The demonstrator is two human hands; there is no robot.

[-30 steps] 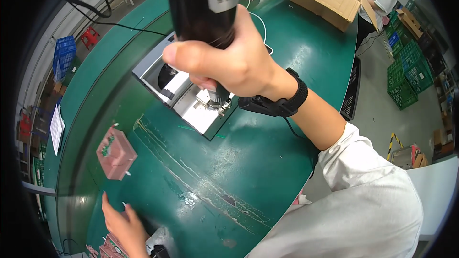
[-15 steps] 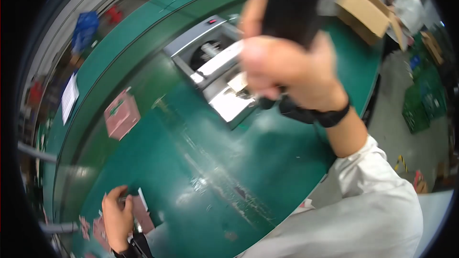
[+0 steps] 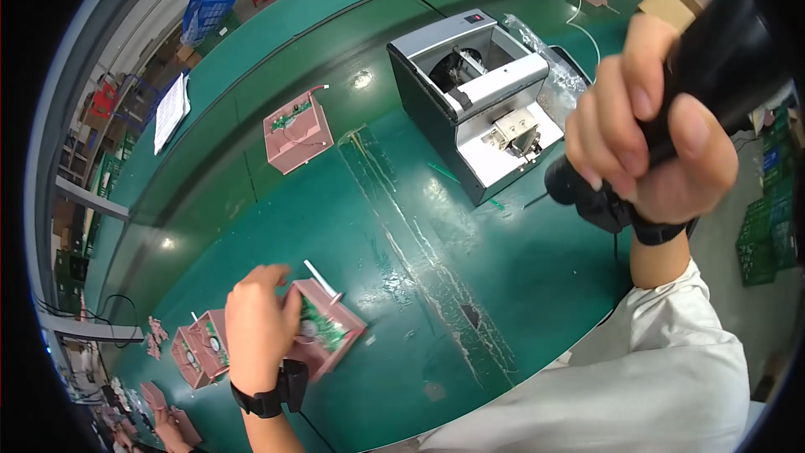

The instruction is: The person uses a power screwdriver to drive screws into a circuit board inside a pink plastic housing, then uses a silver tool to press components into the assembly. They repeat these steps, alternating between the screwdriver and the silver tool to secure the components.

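Note:
My right hand (image 3: 641, 130) is wrapped round a black electric screwdriver (image 3: 729, 54), raised over the right side of the green table. The screwdriver's thin bit points down and left, touching nothing. At the lower left, my left hand (image 3: 262, 319) grips a pink plastic housing (image 3: 356, 327) by its edge, thumb at the inside. A green circuit board (image 3: 319, 327) lies in that housing, and a white rod (image 3: 323, 278) sticks up at its rim. Just left of this hand sits a second pink housing (image 3: 194, 361) with round parts inside. Black bands circle both my wrists.
A grey and black machine (image 3: 436, 109) with an open top stands ahead. Another pink housing (image 3: 298, 138) with a board and wires sits left of it. Bagged items (image 3: 553, 75) lie behind the machine. Another person's hand (image 3: 168, 432) shows at the lower left.
My right hand has moved right with the screwdriver, baring the machine. My left hand appears farther right, with the pink housing in its grip. The whole view has shifted too.

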